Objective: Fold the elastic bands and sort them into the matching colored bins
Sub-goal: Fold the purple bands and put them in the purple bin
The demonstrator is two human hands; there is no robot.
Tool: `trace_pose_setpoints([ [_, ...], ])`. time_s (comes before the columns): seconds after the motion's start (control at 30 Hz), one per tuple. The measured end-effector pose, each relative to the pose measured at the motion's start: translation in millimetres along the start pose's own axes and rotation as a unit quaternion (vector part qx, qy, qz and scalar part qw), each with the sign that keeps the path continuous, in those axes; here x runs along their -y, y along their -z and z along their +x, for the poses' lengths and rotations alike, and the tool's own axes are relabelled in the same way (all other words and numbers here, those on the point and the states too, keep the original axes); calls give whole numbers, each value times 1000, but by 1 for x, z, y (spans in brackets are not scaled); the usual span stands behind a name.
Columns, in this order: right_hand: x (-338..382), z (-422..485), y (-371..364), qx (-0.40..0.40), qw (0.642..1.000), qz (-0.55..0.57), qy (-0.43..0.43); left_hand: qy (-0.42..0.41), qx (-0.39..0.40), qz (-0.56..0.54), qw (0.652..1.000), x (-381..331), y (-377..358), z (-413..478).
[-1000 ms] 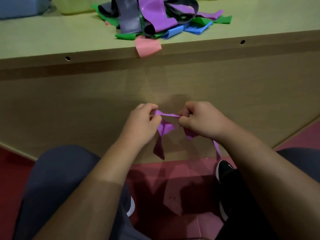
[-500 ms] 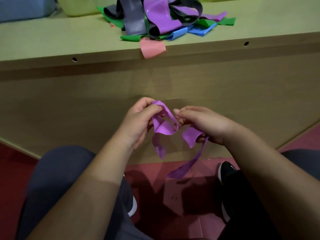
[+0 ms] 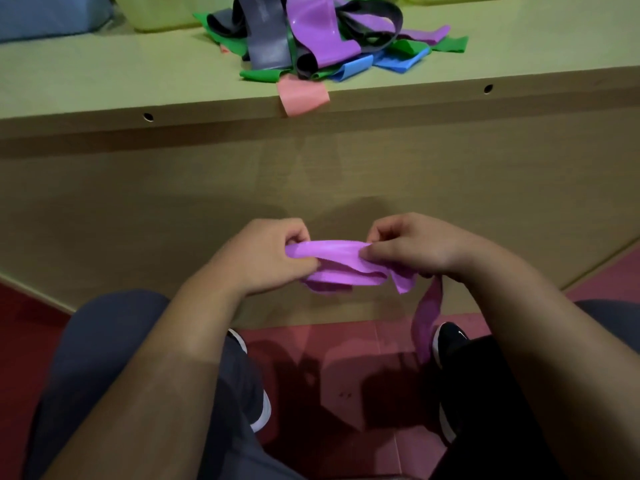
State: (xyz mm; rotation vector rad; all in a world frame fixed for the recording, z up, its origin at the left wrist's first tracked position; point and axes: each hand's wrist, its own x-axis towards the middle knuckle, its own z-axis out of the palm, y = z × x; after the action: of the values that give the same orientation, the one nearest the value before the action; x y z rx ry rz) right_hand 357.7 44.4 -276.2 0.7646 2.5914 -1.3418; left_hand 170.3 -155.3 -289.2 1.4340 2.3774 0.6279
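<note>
Purple elastic band (image 3: pixel 332 252) spans the gap between both hands, with its long axis running left to right and its layers loosely folded. The left hand (image 3: pixel 263 259) pinches one end with curled fingers and thumb. The right hand (image 3: pixel 415 251) pinches the other end, and a loose tail hangs below it toward the floor. The hands are in open air in front of the table's (image 3: pixel 104 84) side panel. Beyond them, a pile of mixed bands (image 3: pixel 311 39) lies near the table's front edge, and a pink band (image 3: pixel 303 97) droops over that edge.
</note>
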Motion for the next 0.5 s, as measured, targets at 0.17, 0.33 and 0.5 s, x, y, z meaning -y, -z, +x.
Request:
trace_pose_setpoints([
  [0.17,4,3,-8,-3,999,-41,0,139,155,225,952,-7,-15,1],
  [0.33,5,1,-15,44,999,-22,-16,210,212,138,945,2,-23,2],
  [0.5,6,2,-20,66,981,-181,-29,314,311,132,887,-4,-21,1],
])
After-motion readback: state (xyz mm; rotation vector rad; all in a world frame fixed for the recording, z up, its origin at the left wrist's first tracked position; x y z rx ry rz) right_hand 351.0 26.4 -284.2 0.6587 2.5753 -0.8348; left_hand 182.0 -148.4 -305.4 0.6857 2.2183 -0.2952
